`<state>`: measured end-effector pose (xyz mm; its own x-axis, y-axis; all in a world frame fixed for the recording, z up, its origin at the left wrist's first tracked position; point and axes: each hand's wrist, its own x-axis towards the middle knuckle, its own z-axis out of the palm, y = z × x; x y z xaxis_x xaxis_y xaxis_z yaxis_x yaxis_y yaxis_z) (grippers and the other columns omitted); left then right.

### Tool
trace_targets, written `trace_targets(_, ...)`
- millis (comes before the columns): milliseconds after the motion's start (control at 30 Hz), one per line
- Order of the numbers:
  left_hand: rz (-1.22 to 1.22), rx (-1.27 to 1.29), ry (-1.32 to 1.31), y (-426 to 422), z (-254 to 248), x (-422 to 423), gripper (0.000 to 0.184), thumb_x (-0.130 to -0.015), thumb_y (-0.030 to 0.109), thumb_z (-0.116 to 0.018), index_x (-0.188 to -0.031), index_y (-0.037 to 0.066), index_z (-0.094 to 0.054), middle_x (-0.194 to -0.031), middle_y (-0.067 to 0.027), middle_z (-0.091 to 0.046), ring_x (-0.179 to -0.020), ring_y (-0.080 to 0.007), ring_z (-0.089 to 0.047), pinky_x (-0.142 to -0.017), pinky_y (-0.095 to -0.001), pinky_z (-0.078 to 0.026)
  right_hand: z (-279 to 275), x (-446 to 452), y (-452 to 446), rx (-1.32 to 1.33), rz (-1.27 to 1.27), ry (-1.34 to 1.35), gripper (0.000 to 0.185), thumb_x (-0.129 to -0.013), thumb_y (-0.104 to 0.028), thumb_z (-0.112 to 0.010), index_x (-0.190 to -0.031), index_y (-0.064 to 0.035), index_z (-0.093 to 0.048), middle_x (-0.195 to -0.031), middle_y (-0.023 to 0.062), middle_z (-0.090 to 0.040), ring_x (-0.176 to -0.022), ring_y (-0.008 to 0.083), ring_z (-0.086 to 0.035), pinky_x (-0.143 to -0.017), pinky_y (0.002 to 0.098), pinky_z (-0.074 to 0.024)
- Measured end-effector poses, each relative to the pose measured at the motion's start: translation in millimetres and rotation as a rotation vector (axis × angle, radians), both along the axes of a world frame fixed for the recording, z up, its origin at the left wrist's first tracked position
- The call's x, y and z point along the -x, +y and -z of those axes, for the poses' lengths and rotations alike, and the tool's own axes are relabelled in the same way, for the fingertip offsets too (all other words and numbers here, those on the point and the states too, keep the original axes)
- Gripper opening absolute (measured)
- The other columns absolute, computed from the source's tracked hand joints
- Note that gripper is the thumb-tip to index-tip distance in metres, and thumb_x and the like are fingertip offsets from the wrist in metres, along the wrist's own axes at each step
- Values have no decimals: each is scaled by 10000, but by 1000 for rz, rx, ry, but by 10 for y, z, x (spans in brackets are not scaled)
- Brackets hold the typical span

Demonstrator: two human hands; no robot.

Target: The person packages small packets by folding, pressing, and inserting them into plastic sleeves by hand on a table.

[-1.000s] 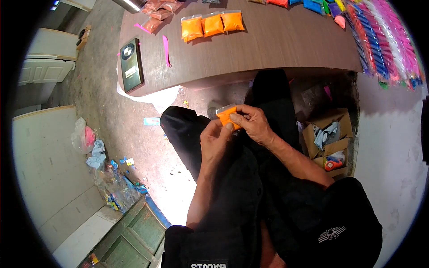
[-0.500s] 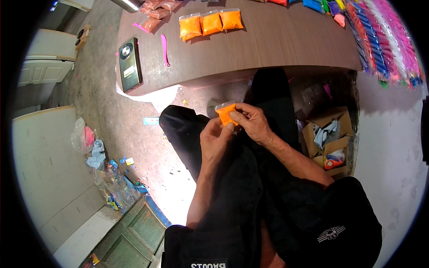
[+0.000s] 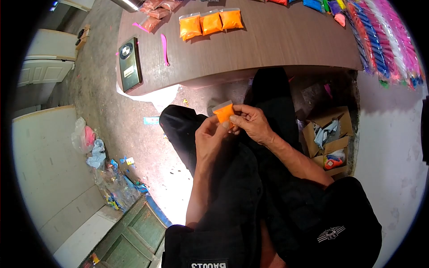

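Between my hands, above my lap, is a small clear bag of orange material (image 3: 225,113), its clear top edge tilted up to the left. My left hand (image 3: 210,136) pinches its lower left side with thumb and fingers. On the opposite side my right hand (image 3: 251,121) grips it, thumb on the front and fingers behind. Three similar orange bags (image 3: 211,23) lie side by side on the brown table (image 3: 268,44) ahead. To their left rest a pink plastic tool (image 3: 164,50) and a dark rectangular device (image 3: 129,64) with a round dial.
Brownish-red bags (image 3: 157,12) are heaped at the table's far left. Bundles of colourful packaged strips (image 3: 384,40) hang over its right end. Below, an open cardboard box (image 3: 328,138) holds wrappers. Plastic litter (image 3: 117,185) lies on the floor at left, near a green crate (image 3: 134,236).
The orange bag has shifted slightly left and up, with more of its front showing. My left hand has moved a little left; both hands keep hold.
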<state>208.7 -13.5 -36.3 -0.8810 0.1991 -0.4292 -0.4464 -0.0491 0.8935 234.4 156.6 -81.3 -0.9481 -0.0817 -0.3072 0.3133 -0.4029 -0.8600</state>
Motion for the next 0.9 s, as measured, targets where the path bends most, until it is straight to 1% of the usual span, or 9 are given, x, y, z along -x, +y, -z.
trace_targets(100, 40, -54, -3, -58, 68, -10, 308, -998, 199, -760, -1210, -12, -690, -945, -37, -724, -766, -80, -646, -716, -208, -515, 20, -5, -16, 18, -12, -24, 334, -1047, -141, -667, -1349, -3, -628, -1070, 46, -716, -797, 66, -665, -684, 210, -570)
trace_targets(167, 63, 41, 91, -88, 111, -21, 313, -1005, 210, -753, -1213, -15, -689, -949, -36, -728, -775, -84, -655, -730, -206, -522, 2, -9, -7, 20, -19, -35, 331, -1049, -151, -665, -1342, -3, -632, -1071, 46, -715, -822, 73, -672, -703, 214, -573)
trace_targets(233, 78, 39, 110, -109, 179, -25, 316, -1005, 215, -753, -1213, -15, -689, -956, -37, -731, -778, -84, -658, -733, -205, -524, -126, 10, -1, -10, -23, -20, 309, -1053, -183, -663, -1302, 0, -651, -1072, 46, -714, -890, 89, -681, -756, 231, -577)
trace_targets(267, 92, 37, 130, -122, 210, -34, 319, -1006, 219, -753, -1213, -16, -689, -963, -38, -733, -781, -84, -661, -736, -204, -526, -105, 13, 6, -10, -22, -21, 309, -1053, -183, -663, -1302, 0, -651, -1072, 46, -714, -890, 89, -681, -756, 231, -577)
trace_targets(333, 99, 27, 115, -83, 150, -48, 314, -1008, 215, -750, -1211, -17, -689, -971, -40, -733, -792, -82, -661, -741, -204, -526, -62, 36, 26, -113, -28, 89, 287, -1056, -205, -661, -1255, 2, -671, -1072, 46, -713, -943, 98, -682, -804, 244, -576)
trace_targets(500, 91, 39, 102, -33, 74, -42, 288, -1020, 205, -730, -1202, -16, -695, -997, -47, -731, -830, -79, -657, -764, -206, -524, -39, 36, 30, -146, -21, 87, 266, -1054, -213, -666, -1209, 3, -692, -1059, 39, -710, -945, 92, -680, -817, 245, -576)
trace_targets(567, 57, 87, 103, -58, 121, -23, 259, -1028, 205, -715, -1164, -15, -704, -979, -39, -719, -838, -84, -649, -772, -208, -519, -34, 30, 22, -150, -29, 106, 268, -1053, -219, -668, -1201, 2, -696, -1055, 39, -710, -948, 92, -680, -822, 245, -576)
trace_targets(767, 53, 116, 178, -79, 182, -45, 236, -1036, 216, -705, -1077, -17, -703, -924, -12, -688, -809, -70, -622, -760, -200, -504, -80, 12, -8, -176, -16, 141, 253, -1059, -217, -657, -1178, 1, -707, -1021, 40, -713, -896, 95, -679, -814, 247, -574)
trace_targets(900, 81, 128, 193, -85, 212, -47, 224, -1037, 206, -703, -1071, -16, -705, -913, -8, -685, -797, -58, -607, -744, -197, -494, -46, 12, -6, -154, 0, 129, 248, -1055, -216, -659, -1152, 5, -716, -997, 38, -713, -884, 98, -672, -798, 255, -572)
